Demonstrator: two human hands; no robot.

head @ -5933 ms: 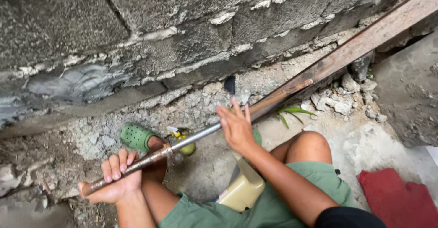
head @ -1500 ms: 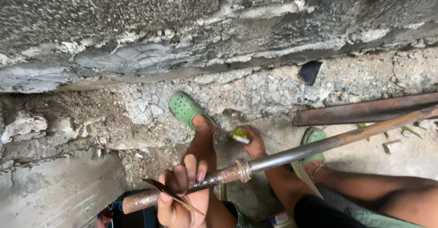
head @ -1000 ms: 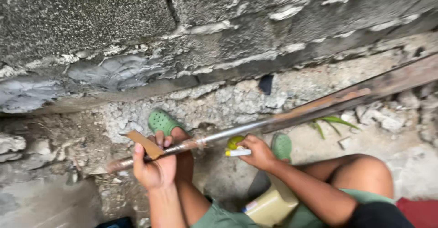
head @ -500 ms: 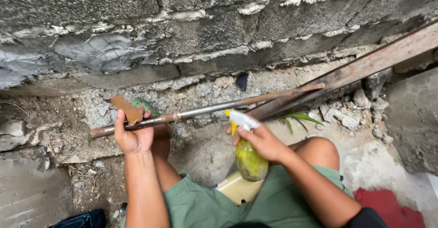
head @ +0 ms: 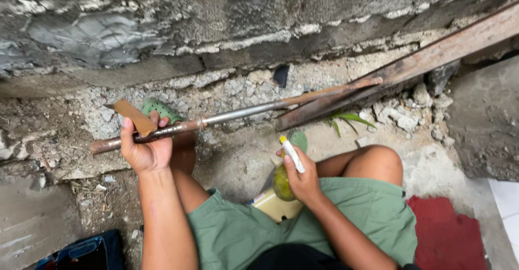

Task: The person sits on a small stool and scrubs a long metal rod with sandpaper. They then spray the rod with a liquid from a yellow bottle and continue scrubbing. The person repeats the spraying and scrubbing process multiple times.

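Against the frame 0.5 s back: block wall [head: 216, 27] much the same across the top; rusty metal pipe [head: 238, 114] tilted a little more, right end raised onto the slanted wooden plank [head: 432, 56] near the top right corner of the ground, left end low beyond the left hand; yellow-green bottle [head: 281, 183] lowered closer to the green shorts [head: 303, 221]. Held off the rubble-strewn ground [head: 243, 156], just in front of the wall's foot: long thin pipe, brown with rust at both ends, bare grey steel along the middle, 1 coupling ring just right of the grip. Left hand [head: 143, 148] clamped around the pipe near its left end, a brown strip of sandpaper [head: 132, 116] pinched against it. Right hand [head: 303, 175] closed around the bottle's white nozzle with yellow tip. Green clog [head: 159, 109] behind the pipe.
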